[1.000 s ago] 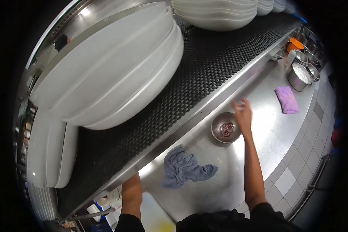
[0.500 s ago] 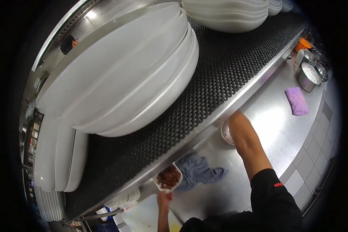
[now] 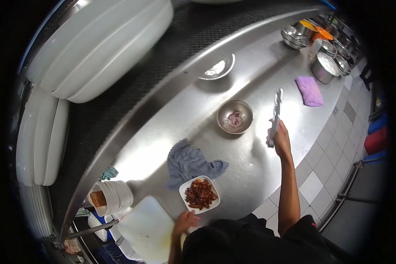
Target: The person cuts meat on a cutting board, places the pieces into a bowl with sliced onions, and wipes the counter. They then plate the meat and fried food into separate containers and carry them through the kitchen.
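A pair of metal tongs (image 3: pixel 276 116) is in my right hand (image 3: pixel 280 140), raised over the right side of the steel counter. To the left of the tongs stands a steel bowl (image 3: pixel 226 123) holding a small heap of pinkish strands. My left hand (image 3: pixel 187 222) is by the near edge of a white square dish (image 3: pixel 183 192), fingers apart and fingertips right at the rim. Dark glazed pieces of food (image 3: pixel 201 194) lie in that dish. A crumpled blue-grey cloth (image 3: pixel 189 160) is just beyond it.
A shelf with black matting (image 3: pixel 119 101) and large white dishes (image 3: pixel 105 48) overhangs the left. A cutting board (image 3: pixel 147 229) and stacked white dishes (image 3: pixel 119 196) sit at lower left. A purple cloth (image 3: pixel 309 91), steel containers (image 3: pixel 325 70) and another bowl (image 3: pixel 222 68) stand farther back.
The view has dropped away from the shelf, showing more counter. My right hand, hidden under the shelf before, is now out to the right with the tongs. My left hand stays by the dish.
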{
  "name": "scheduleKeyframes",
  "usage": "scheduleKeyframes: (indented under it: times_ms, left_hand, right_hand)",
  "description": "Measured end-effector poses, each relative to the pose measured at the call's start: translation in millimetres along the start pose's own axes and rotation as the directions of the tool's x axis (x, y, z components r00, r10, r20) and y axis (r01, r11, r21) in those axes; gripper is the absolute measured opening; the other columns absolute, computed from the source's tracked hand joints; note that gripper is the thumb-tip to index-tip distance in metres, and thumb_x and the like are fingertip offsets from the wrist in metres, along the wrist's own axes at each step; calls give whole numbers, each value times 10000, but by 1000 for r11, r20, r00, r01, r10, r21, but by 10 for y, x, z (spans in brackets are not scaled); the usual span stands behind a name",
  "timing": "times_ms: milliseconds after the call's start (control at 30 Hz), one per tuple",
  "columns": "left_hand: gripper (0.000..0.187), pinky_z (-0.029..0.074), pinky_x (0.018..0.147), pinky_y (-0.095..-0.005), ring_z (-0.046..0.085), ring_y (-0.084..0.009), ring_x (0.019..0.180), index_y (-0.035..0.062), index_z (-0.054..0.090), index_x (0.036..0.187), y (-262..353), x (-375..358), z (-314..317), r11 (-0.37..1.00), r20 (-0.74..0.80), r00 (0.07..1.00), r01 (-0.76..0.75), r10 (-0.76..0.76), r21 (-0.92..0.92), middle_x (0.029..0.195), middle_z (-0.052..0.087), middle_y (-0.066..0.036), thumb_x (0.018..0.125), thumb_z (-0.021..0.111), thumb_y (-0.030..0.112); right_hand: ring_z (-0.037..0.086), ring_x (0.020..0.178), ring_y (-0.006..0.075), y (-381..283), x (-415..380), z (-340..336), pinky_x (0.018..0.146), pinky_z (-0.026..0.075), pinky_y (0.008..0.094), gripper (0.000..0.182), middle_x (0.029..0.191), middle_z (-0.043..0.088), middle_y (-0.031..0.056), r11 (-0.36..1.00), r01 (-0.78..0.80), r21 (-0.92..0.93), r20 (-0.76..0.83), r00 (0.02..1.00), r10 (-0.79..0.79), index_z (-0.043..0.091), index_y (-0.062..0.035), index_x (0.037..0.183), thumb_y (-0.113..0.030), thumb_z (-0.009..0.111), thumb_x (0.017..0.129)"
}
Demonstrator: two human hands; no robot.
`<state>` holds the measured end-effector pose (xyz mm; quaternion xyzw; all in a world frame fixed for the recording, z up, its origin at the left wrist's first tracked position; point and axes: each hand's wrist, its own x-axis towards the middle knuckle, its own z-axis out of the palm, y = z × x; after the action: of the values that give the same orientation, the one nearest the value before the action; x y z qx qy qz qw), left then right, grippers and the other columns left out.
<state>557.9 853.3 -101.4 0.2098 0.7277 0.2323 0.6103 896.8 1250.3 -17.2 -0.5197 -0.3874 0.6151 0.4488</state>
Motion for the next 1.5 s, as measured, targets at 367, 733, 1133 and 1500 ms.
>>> scheduleKeyframes:
  times_ms: [367, 733, 1133, 1500]
  left_hand:
    - [545, 581, 783, -354, 689, -231, 965, 25, 512, 1368, 3083, 2001, 355, 889, -117, 885, -456, 450, -29, 1209, 636, -144, 983, 623, 394]
    - [207, 546, 476, -324, 697, -220, 571, 20, 468, 1038, 2793, 1271, 471, 788, -268, 761, -615, 590, -12, 865, 618, -119, 950, 599, 154]
    - [165, 513, 471, -325, 693, -195, 607, 33, 436, 1000, 1090, -689, -209, 792, -563, 609, -594, 558, 142, 849, 622, -121, 967, 594, 69]
    - [164, 526, 665, -447, 669, -401, 818, 31, 540, 1053, 783, -526, -109, 705, -621, 363, -517, 695, 486, 968, 660, -185, 909, 616, 47]
  right_hand:
    - [450, 410, 107, 628, -1537, -506, 367, 333, 259, 684, 736, 578, 35, 898, -261, 354, 9, 961, 276, 506, -43, 1260, -662, 337, 1020]
    - [642, 587, 319, 144, -1698, 309, 547, 510, 399, 444, 889, 678, 203, 678, 367, -637, 291, 929, -230, 531, 60, 1256, -280, 625, 987]
    - [695, 717, 430, 525, -2230, 1565, 620, 558, 510, 401, 851, 698, 229, 285, 771, -569, 804, 595, -3, 542, -4, 1197, -253, 677, 913]
    - [694, 702, 403, 310, -2438, 1182, 637, 554, 495, 311, 789, 693, 219, 87, 753, -652, 752, 629, 197, 634, -29, 1129, -259, 648, 920]
